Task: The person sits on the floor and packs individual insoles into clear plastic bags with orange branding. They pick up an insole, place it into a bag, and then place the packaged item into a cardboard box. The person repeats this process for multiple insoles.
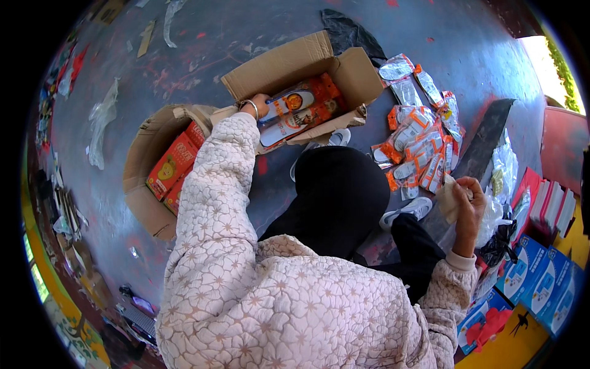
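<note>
My left hand point(258, 106), a bracelet at its wrist, reaches into an open cardboard box point(279, 61). Its fingers curl at the left end of an orange, white and blue packet point(289, 106); the fingertips are partly hidden. Another orange and white packet point(295, 125) lies alongside in that box. Off to the right, my right hand point(470, 203) is raised, closed on a thin beige piece point(450, 200), cloth or paper, I cannot tell which. Just beyond it a pile of clear and orange packets point(421, 144) is spread over the floor.
A second open carton point(142, 154) with red boxes point(175, 161) stands left of the first. Black plastic point(350, 34) lies behind. Blue printed boxes point(541, 280) and clear plastic bags point(501, 178) are at the right. My bent knee point(341, 190) rises between the arms.
</note>
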### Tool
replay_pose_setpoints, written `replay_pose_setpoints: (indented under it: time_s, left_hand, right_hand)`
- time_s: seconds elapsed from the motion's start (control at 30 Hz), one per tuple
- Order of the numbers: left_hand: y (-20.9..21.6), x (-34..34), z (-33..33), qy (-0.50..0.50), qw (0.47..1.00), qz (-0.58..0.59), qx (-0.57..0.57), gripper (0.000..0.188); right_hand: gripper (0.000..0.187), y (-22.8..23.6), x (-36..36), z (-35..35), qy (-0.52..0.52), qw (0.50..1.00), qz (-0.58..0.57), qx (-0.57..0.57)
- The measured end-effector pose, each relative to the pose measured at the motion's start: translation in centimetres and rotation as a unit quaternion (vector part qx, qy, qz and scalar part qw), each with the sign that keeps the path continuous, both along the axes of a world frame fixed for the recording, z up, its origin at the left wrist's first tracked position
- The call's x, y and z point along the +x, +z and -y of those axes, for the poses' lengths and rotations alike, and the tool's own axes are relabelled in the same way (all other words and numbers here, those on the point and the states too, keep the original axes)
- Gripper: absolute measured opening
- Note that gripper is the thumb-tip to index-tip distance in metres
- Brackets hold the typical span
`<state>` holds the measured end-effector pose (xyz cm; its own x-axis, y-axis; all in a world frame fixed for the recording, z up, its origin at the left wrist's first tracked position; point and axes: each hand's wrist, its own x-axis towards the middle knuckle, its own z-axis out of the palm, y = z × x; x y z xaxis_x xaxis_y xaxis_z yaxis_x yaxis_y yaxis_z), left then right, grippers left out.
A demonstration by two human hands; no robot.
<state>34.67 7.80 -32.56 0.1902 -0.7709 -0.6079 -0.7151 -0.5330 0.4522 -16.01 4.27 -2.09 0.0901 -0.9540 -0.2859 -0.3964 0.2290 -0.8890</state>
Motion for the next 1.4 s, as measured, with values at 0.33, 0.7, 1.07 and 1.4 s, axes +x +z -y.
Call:
replay_pose_setpoints:
  time_s: [0.33, 0.7, 1.07, 1.4]
  left_hand:
    - [2.2, -4.4, -0.3, 0.067, 0.978, 0.195, 0.01, 0.027]
    - [4.4, -11.0, -2.1, -0.262, 0.893, 0.235, -0.282, 0.043]
    - [2.3, -11.1, -2.1, -0.143, 0.974, 0.177, 0.022, 0.054]
    - [-3.4, -5.6, -0.4, -0.23, 0.97, 0.072, 0.015, 0.064]
  right_hand:
    - [0.006, -0.3, 0.3, -0.2, 0.018, 0.999, -0.049, 0.004]
    - [0.008, 0.0, 0.4, -0.3, 0.042, 0.989, -0.136, -0.05]
    - [0.008, 0.0, 1.1, -1.1, 0.038, 0.993, -0.112, -0.027]
    - [0.012, 1.2, -5.6, 1.6, -0.165, 0.983, -0.012, -0.076]
